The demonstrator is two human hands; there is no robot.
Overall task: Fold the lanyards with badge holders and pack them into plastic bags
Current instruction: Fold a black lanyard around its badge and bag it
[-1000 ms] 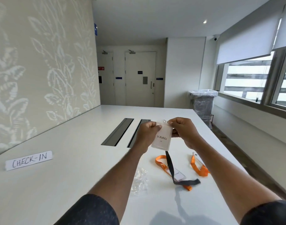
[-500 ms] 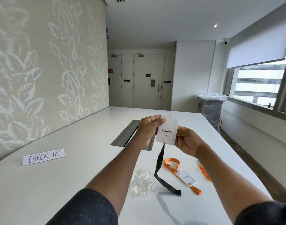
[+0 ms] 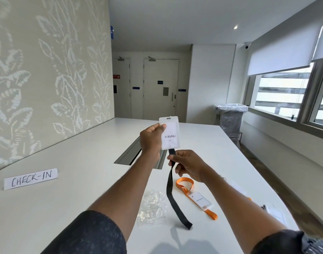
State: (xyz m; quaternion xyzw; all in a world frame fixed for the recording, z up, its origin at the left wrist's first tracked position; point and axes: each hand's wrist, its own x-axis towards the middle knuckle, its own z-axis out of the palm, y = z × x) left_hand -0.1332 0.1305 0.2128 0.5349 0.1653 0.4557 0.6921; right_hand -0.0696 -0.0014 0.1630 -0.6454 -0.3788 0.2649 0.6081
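Orange lanyard (image 3: 186, 187) and plastic bags (image 3: 151, 208) — under held black lanyard (image 3: 172, 195).

Both arms reach forward, bare below dark sleeves. The left hand (image 3: 151, 140) is raised, thumb and fingers pinched shut; the right hand (image 3: 189, 165) sits just below and beside it, fingers curled closed, knuckles up

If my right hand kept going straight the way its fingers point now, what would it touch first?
Probably the left forearm: the right hand, pinching the black fabric lanyard strap, points its fingers leftward. Depth is unclear, so it could pass in front.
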